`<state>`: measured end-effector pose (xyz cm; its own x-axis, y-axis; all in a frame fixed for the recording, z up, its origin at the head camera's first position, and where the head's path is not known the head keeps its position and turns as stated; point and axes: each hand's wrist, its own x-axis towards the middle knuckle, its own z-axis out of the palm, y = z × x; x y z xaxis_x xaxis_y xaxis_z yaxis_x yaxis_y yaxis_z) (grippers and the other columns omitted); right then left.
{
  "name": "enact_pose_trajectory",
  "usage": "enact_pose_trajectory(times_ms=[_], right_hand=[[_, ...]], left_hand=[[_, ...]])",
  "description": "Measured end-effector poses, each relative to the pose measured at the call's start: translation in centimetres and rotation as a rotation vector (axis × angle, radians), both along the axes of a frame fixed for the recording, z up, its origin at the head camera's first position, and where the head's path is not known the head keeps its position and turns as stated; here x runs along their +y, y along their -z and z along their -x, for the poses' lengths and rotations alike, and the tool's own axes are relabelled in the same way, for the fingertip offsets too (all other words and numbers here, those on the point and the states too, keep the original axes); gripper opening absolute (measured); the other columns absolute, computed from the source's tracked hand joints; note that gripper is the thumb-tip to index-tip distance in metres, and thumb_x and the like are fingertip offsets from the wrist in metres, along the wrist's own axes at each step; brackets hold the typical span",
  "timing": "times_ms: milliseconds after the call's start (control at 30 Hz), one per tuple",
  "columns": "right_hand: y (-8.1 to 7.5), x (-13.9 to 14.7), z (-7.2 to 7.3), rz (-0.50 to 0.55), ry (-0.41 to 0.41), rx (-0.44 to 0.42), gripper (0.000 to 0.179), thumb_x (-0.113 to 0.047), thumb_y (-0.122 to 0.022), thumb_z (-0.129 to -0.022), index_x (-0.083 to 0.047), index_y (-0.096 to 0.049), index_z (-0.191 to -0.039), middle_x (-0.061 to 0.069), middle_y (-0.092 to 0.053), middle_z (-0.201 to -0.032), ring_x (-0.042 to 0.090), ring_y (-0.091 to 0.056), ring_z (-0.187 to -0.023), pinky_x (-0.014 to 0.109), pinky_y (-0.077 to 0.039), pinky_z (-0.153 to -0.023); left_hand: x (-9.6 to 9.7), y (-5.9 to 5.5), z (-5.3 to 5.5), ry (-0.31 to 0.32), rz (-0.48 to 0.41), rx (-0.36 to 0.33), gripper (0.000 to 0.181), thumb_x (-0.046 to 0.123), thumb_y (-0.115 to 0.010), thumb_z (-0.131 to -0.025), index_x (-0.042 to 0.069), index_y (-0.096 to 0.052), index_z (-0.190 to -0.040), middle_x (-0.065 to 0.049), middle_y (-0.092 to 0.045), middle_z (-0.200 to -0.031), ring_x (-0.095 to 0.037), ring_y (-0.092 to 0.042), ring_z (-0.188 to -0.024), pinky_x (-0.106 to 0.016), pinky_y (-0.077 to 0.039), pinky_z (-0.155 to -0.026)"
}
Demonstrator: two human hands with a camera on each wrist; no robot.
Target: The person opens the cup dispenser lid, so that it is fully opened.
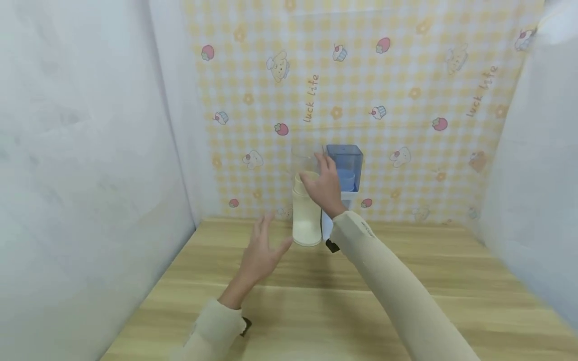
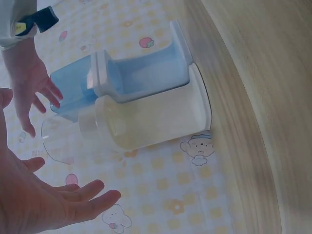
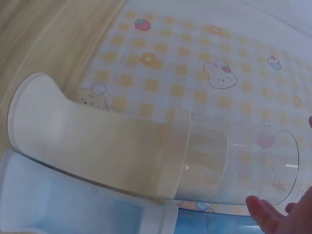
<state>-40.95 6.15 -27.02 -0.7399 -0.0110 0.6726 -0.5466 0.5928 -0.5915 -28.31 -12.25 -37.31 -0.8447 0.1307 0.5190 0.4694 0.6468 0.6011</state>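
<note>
A cream pet feeder (image 1: 307,220) stands upright against the patterned wall, topped by a clear round container (image 3: 263,161). Right beside it is a second feeder with a light blue body (image 2: 151,70) and a square translucent blue tank (image 1: 345,155). My right hand (image 1: 324,188) is raised in front of the two upper containers, its fingers spread loosely. In the right wrist view its fingertips come right at the clear container's end. Lower and to the left, my left hand (image 1: 261,255) hovers in front of the cream feeder, palm turned toward it, fingers apart and holding nothing.
Both feeders stand at the back of a wood-grain table (image 1: 316,311). Behind them hangs a yellow checked sheet (image 1: 406,65) with cartoon prints. White sheets (image 1: 81,150) close off both sides. Each wrist wears a dark strap (image 1: 332,245).
</note>
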Motion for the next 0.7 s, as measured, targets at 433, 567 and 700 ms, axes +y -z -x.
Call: enact_pose_trajectory(times_ms=[433,567,700], right_hand=[[-1.2,-1.5,2.1,-0.009,0.083,-0.092,0.068,-0.043,-0.072,-0.088,-0.021,-0.048,-0.148,0.015,-0.018,-0.161,0.052,-0.036,-0.129,0.06,-0.048,-0.088],[-1.1,-1.3,2.6,-0.006,0.086,-0.113,0.067,-0.044,-0.071,-0.088,-0.019,-0.049,-0.147,0.016,-0.015,-0.162,0.05,-0.033,-0.13,0.058,-0.046,-0.092],[-0.5,-1.2,2.8,-0.052,0.097,-0.153,0.066,-0.05,-0.067,-0.089,-0.024,-0.047,-0.146,0.018,-0.02,-0.158,0.046,-0.034,-0.128,0.056,-0.047,-0.088]], left_hand=[[-1.0,0.6,-0.3,0.024,-0.034,-0.043,0.073,0.046,-0.055,-0.099,0.004,-0.028,-0.152,-0.03,-0.014,-0.158,-0.054,-0.023,-0.14,-0.076,-0.037,-0.092],[-0.4,0.4,-0.2,0.053,-0.059,-0.074,0.076,0.051,-0.052,-0.099,0.004,-0.027,-0.153,-0.031,-0.009,-0.159,-0.056,-0.018,-0.141,-0.079,-0.032,-0.094],[-0.4,0.6,-0.4,0.036,-0.058,-0.09,0.074,0.05,-0.052,-0.099,0.005,-0.028,-0.152,-0.031,-0.01,-0.159,-0.056,-0.023,-0.139,-0.077,-0.035,-0.093]])
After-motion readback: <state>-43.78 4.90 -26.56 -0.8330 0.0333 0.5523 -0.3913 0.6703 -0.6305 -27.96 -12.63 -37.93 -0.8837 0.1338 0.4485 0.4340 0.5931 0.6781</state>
